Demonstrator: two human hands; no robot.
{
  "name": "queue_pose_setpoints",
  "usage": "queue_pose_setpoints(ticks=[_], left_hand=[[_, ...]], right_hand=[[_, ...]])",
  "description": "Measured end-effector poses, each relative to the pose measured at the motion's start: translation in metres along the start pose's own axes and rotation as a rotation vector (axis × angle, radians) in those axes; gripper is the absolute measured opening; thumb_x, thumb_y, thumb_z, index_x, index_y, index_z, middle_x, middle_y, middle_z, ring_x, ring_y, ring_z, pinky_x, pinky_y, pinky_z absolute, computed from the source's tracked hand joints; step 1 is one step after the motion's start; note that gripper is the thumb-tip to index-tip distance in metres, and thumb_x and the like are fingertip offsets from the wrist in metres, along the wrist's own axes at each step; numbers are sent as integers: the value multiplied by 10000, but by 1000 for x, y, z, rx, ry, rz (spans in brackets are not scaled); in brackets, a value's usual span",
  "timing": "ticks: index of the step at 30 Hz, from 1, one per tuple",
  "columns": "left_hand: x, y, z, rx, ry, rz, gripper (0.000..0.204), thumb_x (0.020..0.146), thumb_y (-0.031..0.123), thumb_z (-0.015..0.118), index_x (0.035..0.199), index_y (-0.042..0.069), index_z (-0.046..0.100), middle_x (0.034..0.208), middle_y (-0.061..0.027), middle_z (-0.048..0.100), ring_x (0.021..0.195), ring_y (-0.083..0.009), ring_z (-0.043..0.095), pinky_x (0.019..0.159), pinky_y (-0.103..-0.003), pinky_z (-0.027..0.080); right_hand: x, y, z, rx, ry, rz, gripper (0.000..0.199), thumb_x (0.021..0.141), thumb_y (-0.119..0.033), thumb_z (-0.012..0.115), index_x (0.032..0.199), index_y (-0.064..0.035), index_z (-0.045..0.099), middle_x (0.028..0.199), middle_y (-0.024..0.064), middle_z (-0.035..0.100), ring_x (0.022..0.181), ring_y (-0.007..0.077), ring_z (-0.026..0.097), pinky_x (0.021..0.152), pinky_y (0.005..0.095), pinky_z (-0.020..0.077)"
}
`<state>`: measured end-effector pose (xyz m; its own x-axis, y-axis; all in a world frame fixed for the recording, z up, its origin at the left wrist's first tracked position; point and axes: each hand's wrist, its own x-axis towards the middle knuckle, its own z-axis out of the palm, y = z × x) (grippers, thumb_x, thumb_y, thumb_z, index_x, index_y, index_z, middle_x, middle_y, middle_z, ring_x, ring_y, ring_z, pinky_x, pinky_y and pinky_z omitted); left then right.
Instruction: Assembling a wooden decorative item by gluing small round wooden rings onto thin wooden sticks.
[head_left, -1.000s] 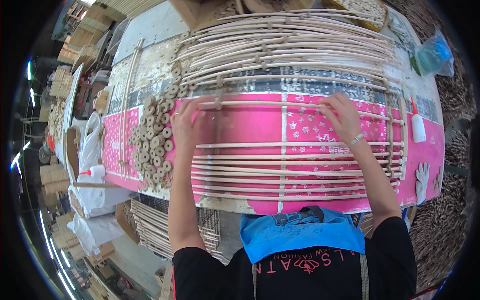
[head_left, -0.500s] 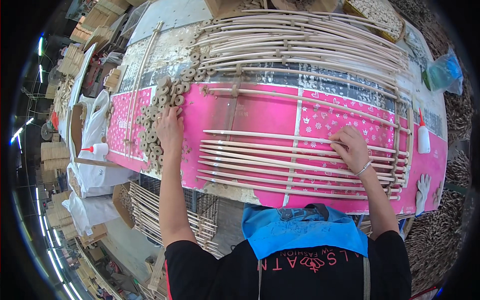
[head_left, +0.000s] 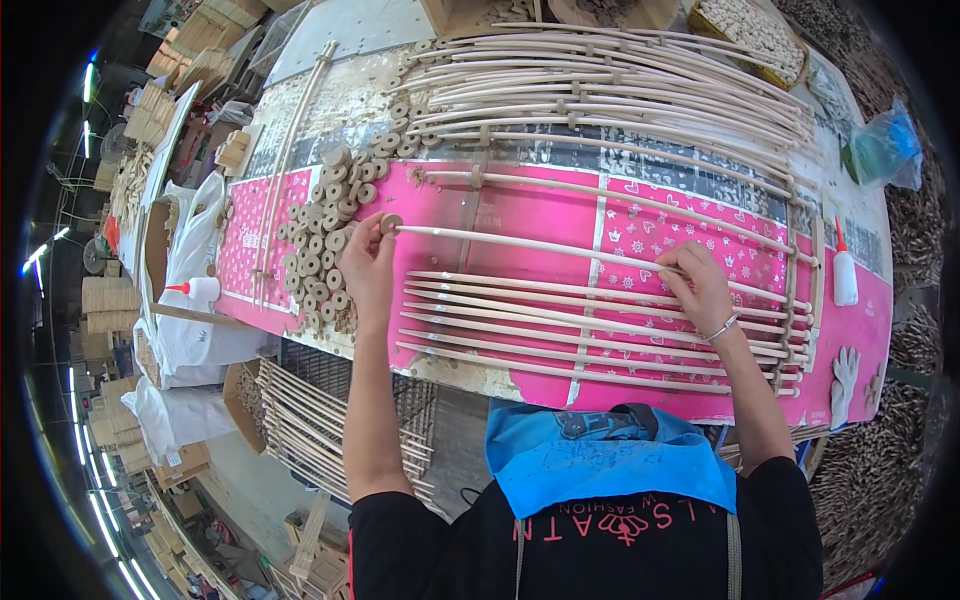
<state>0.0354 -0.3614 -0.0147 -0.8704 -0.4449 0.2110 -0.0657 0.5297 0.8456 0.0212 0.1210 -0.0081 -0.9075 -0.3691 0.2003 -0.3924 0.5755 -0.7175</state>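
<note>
My left hand pinches a brown wooden ring at the left tip of a thin pale wooden rod. My right hand grips this rod between thumb and fingers, nearer its right end. The rod's left end is lifted a little off the pink table covering. Just in front of it, several similar rods lie side by side, their right ends on a wooden cross strip. Beside my left hand spreads a pile of loose wooden rings. Whether the rod's tip is inside the ring's hole, I cannot tell.
Many joined rods are heaped at the back. White glue bottles with red tips stand at the right and lie at the left. A white glove lies near the right edge, a basket of small pieces far right.
My left hand has come away from the ring pile, moving right with one ring to the rod's tip. The rod's left end has risen and swung away from me.
</note>
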Motion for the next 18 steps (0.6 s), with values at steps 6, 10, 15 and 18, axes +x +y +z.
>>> queue_pose_setpoints(ticks=[6,10,15,18], left_hand=[[-14,25,11,20,40,-6,263,995,104,705,1238,2,706,836,-12,681,752,-65,605,683,-245,499],[-18,28,15,105,74,8,262,972,65,701,1227,4,707,836,-50,701,752,-104,645,684,-281,527],[-21,30,21,197,115,58,269,946,39,702,1214,16,712,847,-96,722,749,-160,684,688,-317,549],[-24,31,22,212,105,58,273,937,29,704,1209,32,714,849,-99,724,746,-175,695,685,-318,551]], right_hand=[[0,1,-4,0,4,-32,102,926,-31,702,1019,12,697,912,103,614,811,217,626,706,319,500],[0,-2,-7,-40,3,5,99,906,-45,723,990,1,699,895,95,623,820,244,631,722,348,513],[-1,6,-7,9,37,-47,99,924,-31,702,1018,3,706,892,95,608,791,210,604,694,319,479],[-2,5,-8,3,24,-19,108,921,-32,705,1022,3,708,896,96,612,785,218,601,697,328,485]])
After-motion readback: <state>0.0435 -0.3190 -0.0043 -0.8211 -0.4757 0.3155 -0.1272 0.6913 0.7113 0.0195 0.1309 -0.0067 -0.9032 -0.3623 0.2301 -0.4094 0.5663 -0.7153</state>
